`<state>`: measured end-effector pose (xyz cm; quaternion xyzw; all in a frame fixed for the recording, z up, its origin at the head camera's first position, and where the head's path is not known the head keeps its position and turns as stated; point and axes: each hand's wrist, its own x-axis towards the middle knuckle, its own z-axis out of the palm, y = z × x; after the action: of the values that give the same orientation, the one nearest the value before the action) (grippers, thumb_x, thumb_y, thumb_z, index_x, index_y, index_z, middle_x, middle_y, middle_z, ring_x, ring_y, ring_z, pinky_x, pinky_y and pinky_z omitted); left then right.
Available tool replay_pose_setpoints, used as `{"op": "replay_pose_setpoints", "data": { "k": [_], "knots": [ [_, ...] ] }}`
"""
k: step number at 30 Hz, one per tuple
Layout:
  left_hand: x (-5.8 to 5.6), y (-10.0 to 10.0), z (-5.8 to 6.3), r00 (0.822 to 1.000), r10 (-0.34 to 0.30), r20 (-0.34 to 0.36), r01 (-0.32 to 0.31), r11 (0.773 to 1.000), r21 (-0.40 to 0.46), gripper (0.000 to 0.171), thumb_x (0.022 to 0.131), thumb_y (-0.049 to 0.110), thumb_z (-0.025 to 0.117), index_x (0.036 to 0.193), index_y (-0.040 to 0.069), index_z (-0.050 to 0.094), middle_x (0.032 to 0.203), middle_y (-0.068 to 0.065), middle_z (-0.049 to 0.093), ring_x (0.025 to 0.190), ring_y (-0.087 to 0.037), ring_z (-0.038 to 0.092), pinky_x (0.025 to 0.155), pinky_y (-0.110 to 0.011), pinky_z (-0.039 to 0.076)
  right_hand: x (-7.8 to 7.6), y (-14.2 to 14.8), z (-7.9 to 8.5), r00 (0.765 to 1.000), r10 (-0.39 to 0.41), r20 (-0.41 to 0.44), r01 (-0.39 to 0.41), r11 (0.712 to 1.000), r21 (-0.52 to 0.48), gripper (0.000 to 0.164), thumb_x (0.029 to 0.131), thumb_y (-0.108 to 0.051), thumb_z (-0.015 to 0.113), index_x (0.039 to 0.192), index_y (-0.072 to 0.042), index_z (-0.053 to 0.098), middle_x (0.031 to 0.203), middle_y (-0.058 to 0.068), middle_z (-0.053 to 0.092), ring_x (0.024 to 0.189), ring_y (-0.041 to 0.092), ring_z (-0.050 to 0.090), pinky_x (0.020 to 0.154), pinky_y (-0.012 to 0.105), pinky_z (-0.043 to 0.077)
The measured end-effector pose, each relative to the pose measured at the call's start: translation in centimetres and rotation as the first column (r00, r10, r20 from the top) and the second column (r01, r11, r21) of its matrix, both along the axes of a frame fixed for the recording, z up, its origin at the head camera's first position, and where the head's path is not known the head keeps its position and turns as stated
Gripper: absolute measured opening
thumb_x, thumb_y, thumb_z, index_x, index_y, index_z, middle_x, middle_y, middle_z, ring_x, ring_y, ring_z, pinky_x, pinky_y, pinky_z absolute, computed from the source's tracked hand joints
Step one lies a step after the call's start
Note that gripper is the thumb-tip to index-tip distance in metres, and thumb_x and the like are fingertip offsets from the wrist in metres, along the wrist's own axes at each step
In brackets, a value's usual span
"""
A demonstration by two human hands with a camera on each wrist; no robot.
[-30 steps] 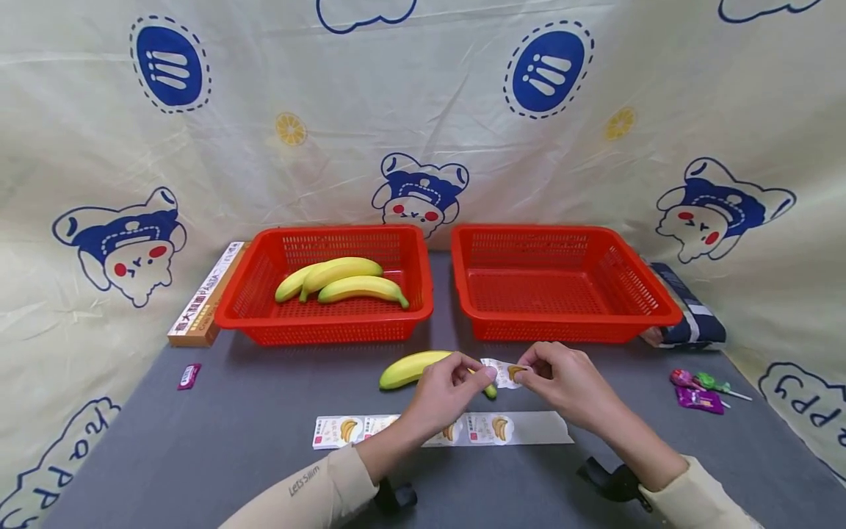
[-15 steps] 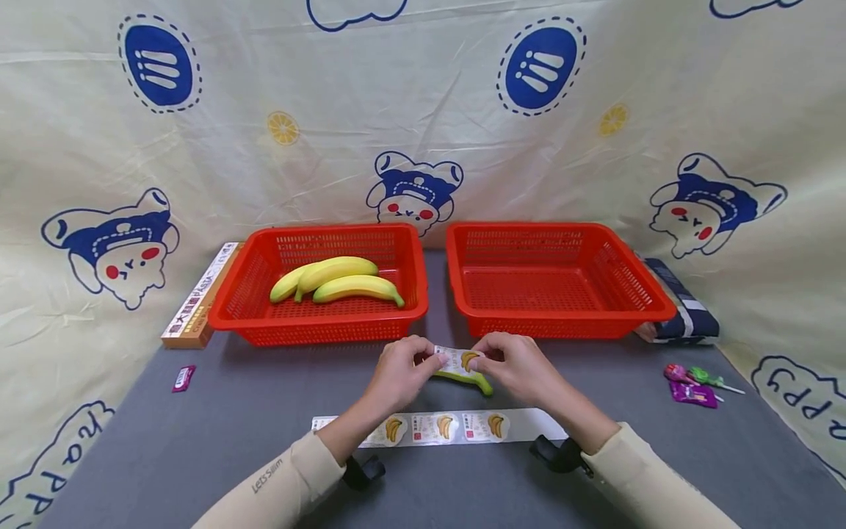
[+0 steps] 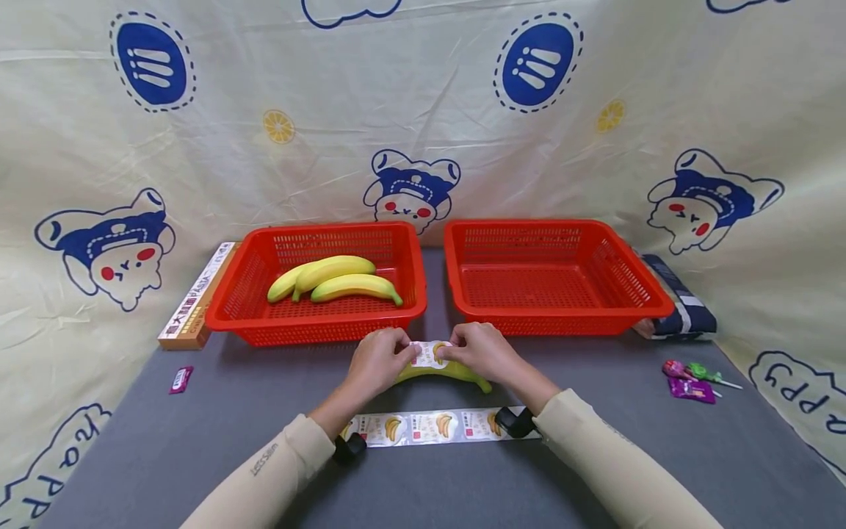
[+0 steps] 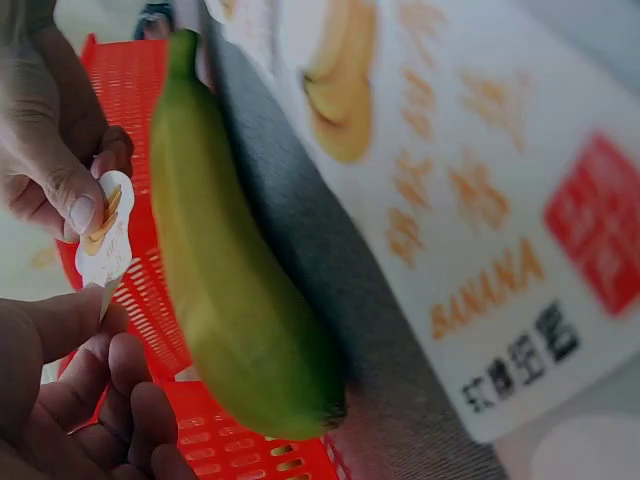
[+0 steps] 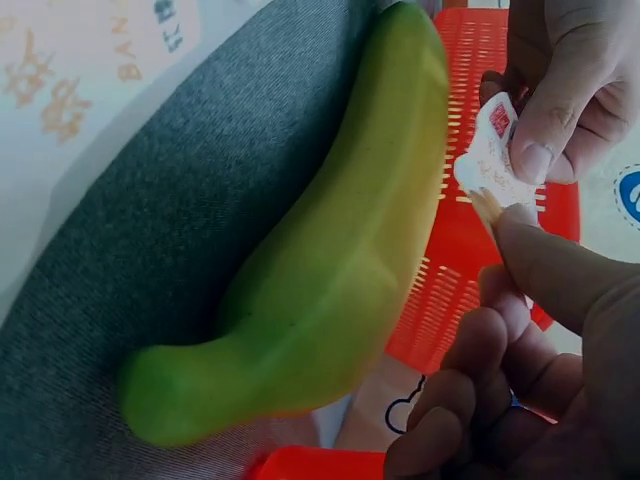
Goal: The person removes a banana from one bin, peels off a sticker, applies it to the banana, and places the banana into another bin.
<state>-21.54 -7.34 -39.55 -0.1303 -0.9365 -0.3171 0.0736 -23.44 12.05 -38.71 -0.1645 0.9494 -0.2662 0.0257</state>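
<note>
A white sticker (image 3: 428, 354) printed with bananas is stretched between both hands. My left hand (image 3: 380, 361) pinches its left end between thumb and index finger. The right end is pinched the same way by my right hand (image 3: 485, 354). Under the sticker in the head view, a single banana (image 3: 443, 369) lies on the grey table, partly covered by sticker and fingers. Both wrist views show this banana whole, with the sticker just beyond it. Closer to me lies a strip of banana stickers (image 3: 426, 427), its ends overlapped by the wrist straps.
A red basket (image 3: 317, 334) with several bananas stands at back left, and another red basket (image 3: 562, 323) at back right. A long box (image 3: 198, 297) leans left; a dark cloth bundle (image 3: 687, 308) sits right. Wrapped candies (image 3: 690, 388) lie right, a small packet (image 3: 181, 380) left.
Both hands have moved left and slightly away from me, carrying the sticker from beside the banana's right end to over its middle. The banana and baskets stay in place.
</note>
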Motion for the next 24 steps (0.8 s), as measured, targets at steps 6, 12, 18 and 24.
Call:
{"op": "replay_pose_setpoints", "data": {
  "k": [6, 12, 18, 24],
  "knots": [
    [-0.5, 0.3, -0.7, 0.998, -0.01, -0.057, 0.003, 0.992, -0.124, 0.017, 0.084, 0.029, 0.068, 0.073, 0.016, 0.064, 0.066, 0.003, 0.059, 0.064, -0.012, 0.049, 0.058, -0.026, 0.037, -0.4, -0.2, -0.4, 1.0, 0.001, 0.002, -0.001, 0.997, 0.072, 0.031, 0.079, -0.035, 0.074, 0.064, -0.013, 0.056, 0.055, -0.005, 0.044, 0.054, 0.01, 0.04, 0.053, 0.023, 0.029],
    [-0.7, 0.7, -1.0, 0.993, -0.037, -0.109, 0.015, 0.979, -0.202, 0.02, 0.083, 0.029, 0.068, 0.07, 0.016, 0.062, 0.063, 0.003, 0.057, 0.062, -0.013, 0.051, 0.058, -0.027, 0.038, -0.7, -0.2, -0.6, 0.999, -0.008, 0.038, 0.005, 0.996, 0.084, 0.029, 0.079, -0.031, 0.073, 0.064, -0.013, 0.057, 0.055, -0.004, 0.045, 0.053, 0.011, 0.041, 0.051, 0.023, 0.03],
    [-0.7, 1.0, -1.4, 0.985, -0.05, -0.167, 0.008, 0.97, -0.244, 0.02, 0.083, 0.024, 0.067, 0.068, 0.016, 0.058, 0.063, 0.001, 0.054, 0.06, -0.015, 0.051, 0.054, -0.026, 0.036, -0.7, -0.3, -1.0, 1.0, -0.019, -0.001, 0.019, 0.997, 0.077, 0.026, 0.079, -0.029, 0.073, 0.07, -0.012, 0.055, 0.06, -0.002, 0.05, 0.057, 0.013, 0.043, 0.055, 0.025, 0.031],
    [-0.4, 0.7, -1.5, 0.981, -0.07, -0.181, 0.042, 0.987, -0.155, 0.018, 0.081, 0.018, 0.072, 0.092, 0.012, 0.059, 0.076, -0.003, 0.06, 0.07, -0.018, 0.055, 0.064, -0.031, 0.043, -0.2, 0.1, -1.6, 0.994, 0.028, -0.102, -0.024, 0.999, 0.035, 0.025, 0.082, -0.022, 0.072, 0.083, -0.013, 0.049, 0.068, -0.001, 0.049, 0.063, 0.013, 0.044, 0.059, 0.025, 0.034]
  ]
}}
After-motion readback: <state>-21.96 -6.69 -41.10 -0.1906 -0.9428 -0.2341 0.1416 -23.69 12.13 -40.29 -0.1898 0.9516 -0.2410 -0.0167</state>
